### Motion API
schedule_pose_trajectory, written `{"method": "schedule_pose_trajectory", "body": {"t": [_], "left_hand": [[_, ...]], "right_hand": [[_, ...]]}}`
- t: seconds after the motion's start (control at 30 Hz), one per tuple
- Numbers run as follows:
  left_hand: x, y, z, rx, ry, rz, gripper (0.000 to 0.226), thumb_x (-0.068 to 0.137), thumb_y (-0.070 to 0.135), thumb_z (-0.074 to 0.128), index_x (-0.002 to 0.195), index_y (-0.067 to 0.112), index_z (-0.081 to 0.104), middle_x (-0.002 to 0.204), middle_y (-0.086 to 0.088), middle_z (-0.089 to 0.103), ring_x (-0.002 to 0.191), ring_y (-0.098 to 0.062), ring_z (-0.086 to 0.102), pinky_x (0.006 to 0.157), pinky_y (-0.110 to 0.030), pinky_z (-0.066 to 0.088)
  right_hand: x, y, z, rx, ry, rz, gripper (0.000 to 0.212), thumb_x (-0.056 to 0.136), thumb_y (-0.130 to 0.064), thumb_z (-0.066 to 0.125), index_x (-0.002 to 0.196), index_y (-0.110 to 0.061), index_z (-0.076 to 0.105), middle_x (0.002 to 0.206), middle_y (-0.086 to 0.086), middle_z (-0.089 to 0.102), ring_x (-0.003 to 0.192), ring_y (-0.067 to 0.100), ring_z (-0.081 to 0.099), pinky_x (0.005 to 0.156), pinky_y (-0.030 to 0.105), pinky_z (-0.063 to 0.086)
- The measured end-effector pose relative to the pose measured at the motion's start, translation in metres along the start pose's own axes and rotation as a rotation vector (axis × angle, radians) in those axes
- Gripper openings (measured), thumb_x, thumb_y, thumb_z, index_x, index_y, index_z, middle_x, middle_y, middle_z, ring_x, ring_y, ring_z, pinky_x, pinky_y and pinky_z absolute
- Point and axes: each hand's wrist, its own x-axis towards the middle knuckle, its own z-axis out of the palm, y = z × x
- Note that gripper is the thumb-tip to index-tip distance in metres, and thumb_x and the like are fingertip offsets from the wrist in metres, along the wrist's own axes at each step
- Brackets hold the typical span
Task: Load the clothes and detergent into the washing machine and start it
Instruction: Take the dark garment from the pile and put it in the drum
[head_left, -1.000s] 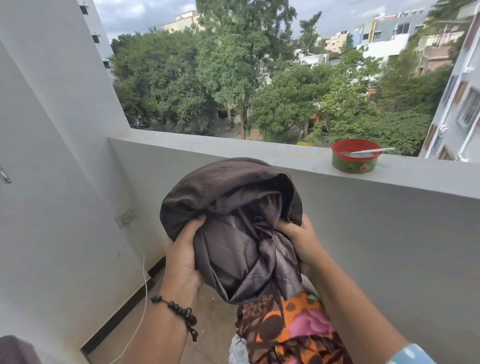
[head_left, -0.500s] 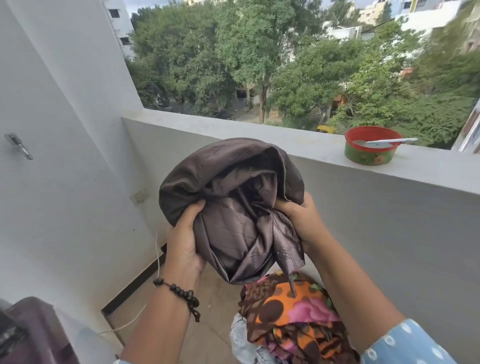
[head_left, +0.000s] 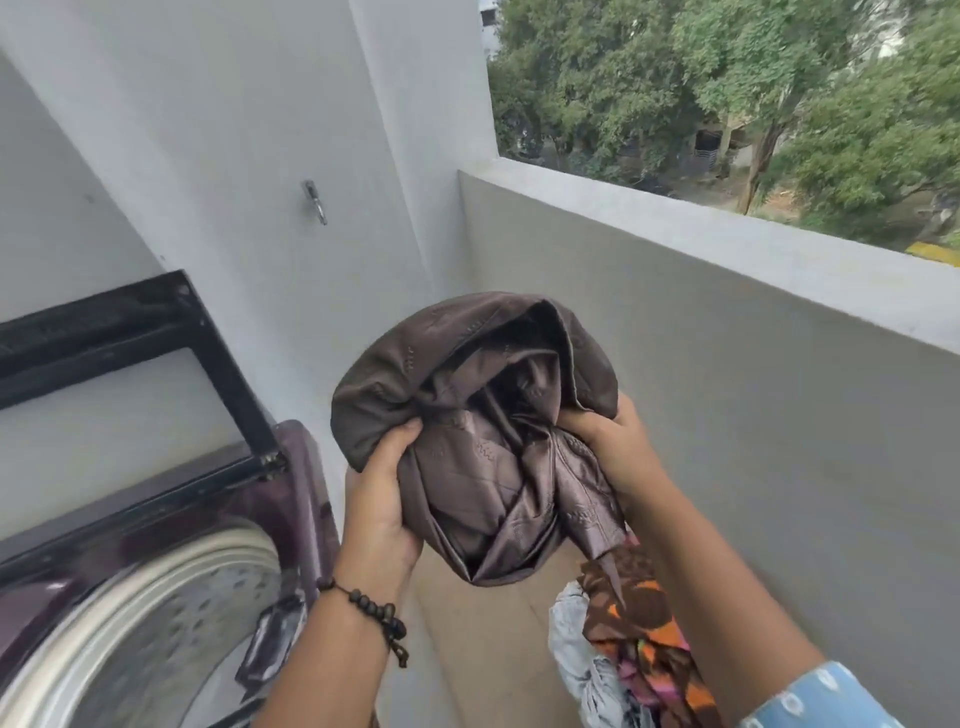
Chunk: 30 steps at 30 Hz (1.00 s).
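A bracelet (head_left: 378, 613) of dark round beads on thin cord circles the left wrist, well behind the fingers. The right forearm ends in a light-blue sleeve (head_left: 815, 699) with white dots.

The washing machine (head_left: 156, 561) stands at the lower left, against the wall (head_left: 218, 130). Its lid (head_left: 119, 343) is raised and leans back toward that wall, behind the drum (head_left: 171, 623). A hook (head_left: 315, 200) is fixed to the wall above and to the right of the lid. The parapet (head_left: 727, 291) runs along the right side, with trees (head_left: 727, 88) beyond it. The bundled garment (head_left: 483, 431) is held between machine and parapet, above the floor (head_left: 493, 649), with the left hand (head_left: 382, 512) on its left side and the right hand (head_left: 615, 449) on its right. A heap of clothes (head_left: 623, 639) lies below the garment, under the right forearm.
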Motion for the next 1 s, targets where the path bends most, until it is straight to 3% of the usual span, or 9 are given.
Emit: {"method": "schedule_pose_trajectory", "body": {"t": [0.17,0.33,0.47,0.6,0.73,0.8,0.9,1.0], "left_hand": [[-0.017,0.029,-0.075,-0.06,0.213,0.076,0.042,0.076,0.015,0.077,0.116,0.007,0.069,0.109,-0.013,0.074,0.099,-0.03,0.071,0.082,-0.044,0.058],[-0.043,0.057,-0.13,-0.128,0.371,0.153,0.041,0.081,0.012,0.071,0.121,0.004,0.066,0.11,-0.015,0.073,0.098,-0.031,0.07,0.078,-0.04,0.058],[-0.053,0.075,-0.17,-0.16,0.458,0.236,0.039,0.084,0.008,0.069,0.122,0.004,0.065,0.107,-0.015,0.073,0.085,-0.024,0.073,0.063,-0.031,0.058],[-0.049,0.091,-0.216,-0.143,0.476,0.263,0.041,0.081,0.009,0.071,0.122,0.007,0.065,0.112,-0.016,0.072,0.098,-0.03,0.07,0.074,-0.035,0.058],[-0.036,0.117,-0.257,-0.091,0.415,0.263,0.045,0.081,0.008,0.071,0.125,0.008,0.063,0.113,-0.014,0.072,0.105,-0.03,0.069,0.087,-0.041,0.056],[-0.027,0.131,-0.281,-0.054,0.383,0.26,0.046,0.079,0.009,0.072,0.124,0.01,0.063,0.112,-0.012,0.073,0.103,-0.028,0.07,0.085,-0.04,0.057],[-0.009,0.145,-0.319,-0.009,0.364,0.255,0.041,0.081,0.008,0.072,0.121,0.012,0.064,0.11,-0.008,0.074,0.099,-0.024,0.071,0.074,-0.034,0.059],[0.01,0.146,-0.359,0.014,0.374,0.207,0.052,0.075,0.012,0.077,0.125,0.012,0.062,0.114,-0.009,0.073,0.104,-0.026,0.07,0.079,-0.036,0.057]], "right_hand": [[-0.008,0.041,0.068,0.066,-0.195,0.148,0.035,0.067,0.002,0.069,0.101,-0.007,0.071,0.095,0.01,0.074,0.089,0.024,0.069,0.078,0.038,0.058],[-0.023,0.06,0.13,0.103,-0.37,0.238,0.032,0.067,0.001,0.069,0.099,-0.002,0.071,0.091,0.011,0.073,0.086,0.025,0.068,0.075,0.037,0.056],[-0.031,0.076,0.174,0.075,-0.447,0.32,0.028,0.063,-0.001,0.069,0.091,-0.005,0.071,0.087,0.012,0.071,0.083,0.026,0.066,0.076,0.039,0.054],[-0.037,0.093,0.215,0.045,-0.509,0.328,0.036,0.064,-0.001,0.07,0.1,0.002,0.068,0.091,0.014,0.072,0.085,0.027,0.068,0.074,0.038,0.056],[-0.039,0.107,0.254,0.029,-0.511,0.344,0.034,0.064,-0.001,0.071,0.098,-0.002,0.071,0.093,0.014,0.074,0.086,0.027,0.07,0.075,0.04,0.057],[-0.04,0.119,0.275,-0.002,-0.499,0.35,0.035,0.065,-0.002,0.073,0.099,-0.002,0.071,0.096,0.017,0.074,0.09,0.029,0.069,0.081,0.043,0.057],[-0.04,0.142,0.301,-0.082,-0.496,0.326,0.038,0.066,-0.002,0.073,0.104,0.001,0.07,0.092,0.012,0.075,0.086,0.023,0.07,0.073,0.035,0.056],[-0.05,0.174,0.317,-0.187,-0.466,0.344,0.033,0.075,0.007,0.072,0.106,-0.003,0.07,0.094,0.008,0.076,0.086,0.02,0.072,0.071,0.031,0.056]]}}
